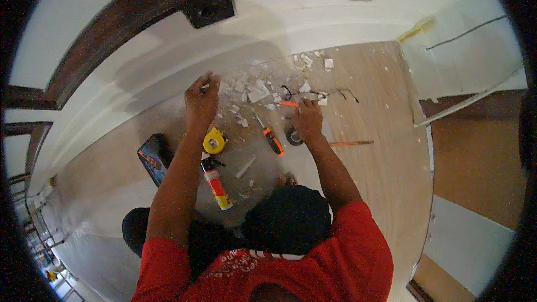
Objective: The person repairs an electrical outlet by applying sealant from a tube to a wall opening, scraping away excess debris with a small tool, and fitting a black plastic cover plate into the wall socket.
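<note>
My left hand (pixel 202 100) is raised near the wall, its fingers curled together round something too small to make out. My right hand (pixel 307 119) is low over the floor, with its fingers closed at the end of a slim orange tool (pixel 288 104) whose kind does not show. Beside that hand lies a roll of black tape (pixel 293 136), partly covered by it. An orange-and-black screwdriver (pixel 273 141) rests between my arms. Next to my left forearm are a yellow tape measure (pixel 213 141) and a red-and-yellow spray can (pixel 216 187).
Broken white pieces (pixel 258 93) and dust litter the floor along the wall. A thin black wire (pixel 348 94) and an orange-brown stick (pixel 352 143) lie to the right. Left of my arm is a dark case (pixel 155 157). The wall has a dark square opening (pixel 210 10).
</note>
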The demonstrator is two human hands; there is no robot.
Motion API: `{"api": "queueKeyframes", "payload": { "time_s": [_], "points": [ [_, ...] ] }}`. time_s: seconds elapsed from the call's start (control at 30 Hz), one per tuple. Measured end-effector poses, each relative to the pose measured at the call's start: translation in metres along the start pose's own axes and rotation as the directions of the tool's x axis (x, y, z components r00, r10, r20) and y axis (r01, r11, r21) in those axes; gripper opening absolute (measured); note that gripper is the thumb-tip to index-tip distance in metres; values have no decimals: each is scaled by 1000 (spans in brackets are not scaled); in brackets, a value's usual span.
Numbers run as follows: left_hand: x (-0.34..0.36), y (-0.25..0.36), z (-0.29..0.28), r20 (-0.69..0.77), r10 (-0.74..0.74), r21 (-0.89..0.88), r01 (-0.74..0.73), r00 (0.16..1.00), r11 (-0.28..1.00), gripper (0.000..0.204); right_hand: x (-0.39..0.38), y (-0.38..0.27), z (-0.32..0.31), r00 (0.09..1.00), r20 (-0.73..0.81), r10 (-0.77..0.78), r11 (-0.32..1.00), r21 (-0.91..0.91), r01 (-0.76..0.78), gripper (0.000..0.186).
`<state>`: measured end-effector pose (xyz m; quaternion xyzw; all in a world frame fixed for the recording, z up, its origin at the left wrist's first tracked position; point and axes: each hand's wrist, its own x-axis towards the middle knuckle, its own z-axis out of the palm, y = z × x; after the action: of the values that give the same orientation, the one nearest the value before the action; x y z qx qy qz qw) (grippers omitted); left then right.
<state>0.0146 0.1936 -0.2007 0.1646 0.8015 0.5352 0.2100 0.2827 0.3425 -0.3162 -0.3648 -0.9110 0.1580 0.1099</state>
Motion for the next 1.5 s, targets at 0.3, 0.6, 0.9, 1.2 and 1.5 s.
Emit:
{"api": "queueKeyframes", "payload": {
  "time_s": [0.3,0.6,0.9,1.2,1.5],
  "points": [
    [18,78,-6,-25,289,-90,-290,957,953,40,21,13,16,936,329,-126,926,-300,230,45],
    [14,80,13,-79,145,-279,-161,986,947,40,16,24,15,909,174,-378,895,-184,407,48],
    [1,58,38,119,-100,-374,138,988,917,46,51,-65,-44,871,282,402,-131,959,-249,39],
    [23,80,29,266,-128,-637,274,955,720,46,115,-63,-129,833,418,362,482,680,-552,42],
    [31,100,27,322,-163,-735,354,933,577,46,134,-156,-200,884,415,215,512,723,-464,44]
  ]
}}
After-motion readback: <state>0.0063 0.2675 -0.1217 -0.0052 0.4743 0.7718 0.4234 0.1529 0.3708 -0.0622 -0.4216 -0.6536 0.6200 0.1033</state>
